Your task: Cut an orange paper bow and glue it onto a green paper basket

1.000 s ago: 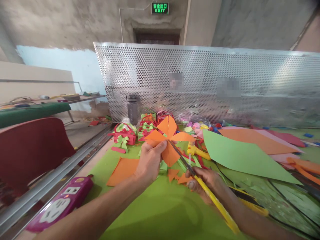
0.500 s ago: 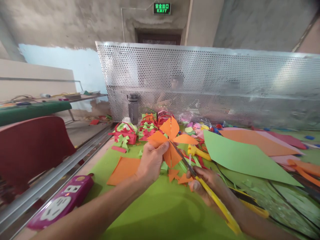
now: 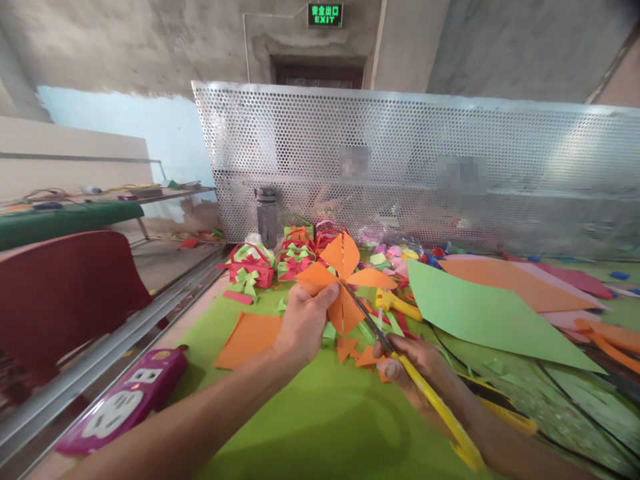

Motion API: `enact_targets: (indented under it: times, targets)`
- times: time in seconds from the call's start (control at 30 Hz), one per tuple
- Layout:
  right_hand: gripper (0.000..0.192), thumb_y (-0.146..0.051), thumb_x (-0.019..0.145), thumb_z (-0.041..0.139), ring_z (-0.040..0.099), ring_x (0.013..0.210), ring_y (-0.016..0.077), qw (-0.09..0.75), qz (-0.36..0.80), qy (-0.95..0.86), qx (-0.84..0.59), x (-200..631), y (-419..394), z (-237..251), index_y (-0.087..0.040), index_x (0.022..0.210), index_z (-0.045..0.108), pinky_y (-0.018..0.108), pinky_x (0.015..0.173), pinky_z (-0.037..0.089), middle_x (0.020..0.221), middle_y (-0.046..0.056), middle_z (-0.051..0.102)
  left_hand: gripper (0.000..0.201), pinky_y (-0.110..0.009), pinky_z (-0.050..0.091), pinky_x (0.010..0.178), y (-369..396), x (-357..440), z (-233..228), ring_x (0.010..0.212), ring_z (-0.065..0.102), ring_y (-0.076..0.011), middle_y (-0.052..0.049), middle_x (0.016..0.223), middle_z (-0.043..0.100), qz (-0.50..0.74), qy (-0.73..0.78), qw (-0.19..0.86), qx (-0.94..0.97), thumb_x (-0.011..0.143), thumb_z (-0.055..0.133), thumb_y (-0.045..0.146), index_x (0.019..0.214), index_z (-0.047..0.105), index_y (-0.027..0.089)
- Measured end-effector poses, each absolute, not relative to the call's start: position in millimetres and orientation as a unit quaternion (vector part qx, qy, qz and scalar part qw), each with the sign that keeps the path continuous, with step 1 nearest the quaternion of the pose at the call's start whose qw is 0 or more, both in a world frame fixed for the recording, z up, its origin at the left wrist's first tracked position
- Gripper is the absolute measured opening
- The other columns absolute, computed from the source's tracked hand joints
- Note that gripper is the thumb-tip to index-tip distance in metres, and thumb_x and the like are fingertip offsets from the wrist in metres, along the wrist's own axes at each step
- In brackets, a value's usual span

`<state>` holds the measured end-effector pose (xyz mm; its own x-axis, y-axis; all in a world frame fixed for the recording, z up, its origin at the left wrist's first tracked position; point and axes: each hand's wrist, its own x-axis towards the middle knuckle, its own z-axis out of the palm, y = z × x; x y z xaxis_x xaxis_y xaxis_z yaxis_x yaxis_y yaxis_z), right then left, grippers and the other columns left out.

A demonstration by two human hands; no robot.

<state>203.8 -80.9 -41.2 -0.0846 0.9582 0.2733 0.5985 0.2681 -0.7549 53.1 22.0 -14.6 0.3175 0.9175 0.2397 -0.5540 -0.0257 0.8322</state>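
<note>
An orange paper flower (image 3: 343, 253) with several pointed petals is raised above the green tabletop. My left hand (image 3: 305, 320) pinches it between thumb and fingers at its lower left, near the centre. My right hand (image 3: 413, 370) grips a pair of scissors with long yellow handles (image 3: 430, 397). Their dark metal blades (image 3: 367, 317) point up and left, the tips at the flower's centre beside my left thumb. Whether the tips cut into the paper I cannot tell. Small orange paper scraps (image 3: 369, 357) lie below the flower, and an orange sheet (image 3: 247, 340) lies left of my left hand.
Small red and green paper baskets (image 3: 253, 270) and a grey bottle (image 3: 267, 217) stand at the back left. A yellow glue gun (image 3: 397, 305) lies behind my right hand. Green sheet paper (image 3: 490, 313) covers the right side. A purple power strip (image 3: 125, 403) sits at the left edge.
Almost nothing differs. Both hands, the flower and the scissors keep nearly the same place, with only a slight shift of the whole view.
</note>
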Motion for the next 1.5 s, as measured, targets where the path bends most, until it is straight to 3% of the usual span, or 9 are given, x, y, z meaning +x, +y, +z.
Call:
enact_targets:
  times: [0.17,0.37,0.67,0.83,1.03,1.13,1.27,1.37,1.5]
  targets:
    - [0.050,-0.065,0.090,0.039,0.035,0.051,0.0101,0.374,0.236,-0.694,-0.569,203,-81,-40,-0.019,0.075,0.053,0.025,0.049,0.033,0.061,-0.003,0.044,0.027,-0.029,0.052,0.058,22,54,-15,0.067,0.068,-0.0241,-0.004,0.052,0.065,0.556,0.190,0.665,0.462,0.057,0.083,0.035,0.053,0.065,0.015]
    - [0.052,-0.067,0.089,0.037,0.039,0.053,0.0118,0.377,0.237,-0.697,-0.563,202,-81,-39,-0.019,0.077,0.055,0.025,0.051,0.036,0.063,-0.003,0.045,0.028,-0.031,0.053,0.061,22,53,-16,0.073,0.069,-0.0260,-0.007,0.062,0.070,0.553,0.193,0.663,0.465,0.058,0.083,0.035,0.053,0.064,0.015]
    - [0.052,-0.067,0.088,0.038,0.039,0.052,0.0120,0.379,0.231,-0.693,-0.568,204,-80,-43,-0.019,0.074,0.055,0.025,0.048,0.034,0.062,-0.002,0.047,0.026,-0.031,0.053,0.060,21,53,-14,0.072,0.070,-0.0261,-0.008,0.066,0.072,0.553,0.191,0.666,0.463,0.058,0.083,0.035,0.066,0.071,0.013]
    - [0.051,-0.065,0.088,0.040,0.039,0.051,0.0111,0.382,0.231,-0.695,-0.564,205,-78,-44,-0.018,0.075,0.056,0.025,0.049,0.035,0.061,-0.002,0.047,0.025,-0.027,0.049,0.053,21,55,-14,0.060,0.066,-0.0208,-0.003,0.055,0.067,0.561,0.188,0.665,0.456,0.056,0.083,0.034,0.060,0.069,0.015]
    - [0.047,-0.060,0.090,0.042,0.044,0.052,0.0121,0.381,0.232,-0.698,-0.560,205,-78,-43,-0.018,0.074,0.056,0.025,0.049,0.037,0.064,0.000,0.053,0.035,-0.022,0.036,0.043,20,55,-14,0.038,0.046,-0.0094,0.005,0.037,0.048,0.576,0.182,0.662,0.445,0.056,0.084,0.031,0.043,0.055,0.018]
    - [0.049,-0.062,0.089,0.041,0.043,0.052,0.0124,0.384,0.219,-0.699,-0.562,204,-79,-43,-0.018,0.073,0.057,0.025,0.048,0.037,0.062,-0.001,0.051,0.034,-0.022,0.035,0.043,20,54,-15,0.037,0.044,-0.0083,0.006,0.038,0.048,0.577,0.180,0.661,0.444,0.057,0.083,0.030,0.043,0.055,0.018]
    - [0.052,-0.065,0.089,0.040,0.044,0.052,0.0122,0.388,0.220,-0.701,-0.556,205,-78,-44,-0.018,0.074,0.056,0.025,0.048,0.037,0.062,0.000,0.051,0.025,-0.024,0.039,0.045,22,54,-17,0.043,0.053,-0.0123,0.003,0.043,0.056,0.572,0.180,0.663,0.449,0.058,0.082,0.031,0.052,0.063,0.017]
    - [0.056,-0.069,0.087,0.039,0.042,0.052,0.0119,0.392,0.224,-0.697,-0.557,206,-78,-45,-0.018,0.073,0.056,0.024,0.047,0.036,0.062,0.000,0.051,0.022,-0.027,0.047,0.052,22,54,-17,0.058,0.065,-0.0193,-0.003,0.059,0.068,0.567,0.182,0.665,0.451,0.059,0.082,0.032,0.065,0.070,0.016]
    - [0.061,-0.076,0.083,0.039,0.039,0.051,0.0115,0.394,0.258,-0.683,-0.558,208,-76,-49,-0.018,0.074,0.056,0.024,0.046,0.033,0.061,-0.001,0.048,0.024,-0.029,0.051,0.058,21,53,-15,0.068,0.069,-0.0235,-0.005,0.066,0.072,0.562,0.183,0.669,0.451,0.057,0.083,0.034,0.067,0.071,0.015]
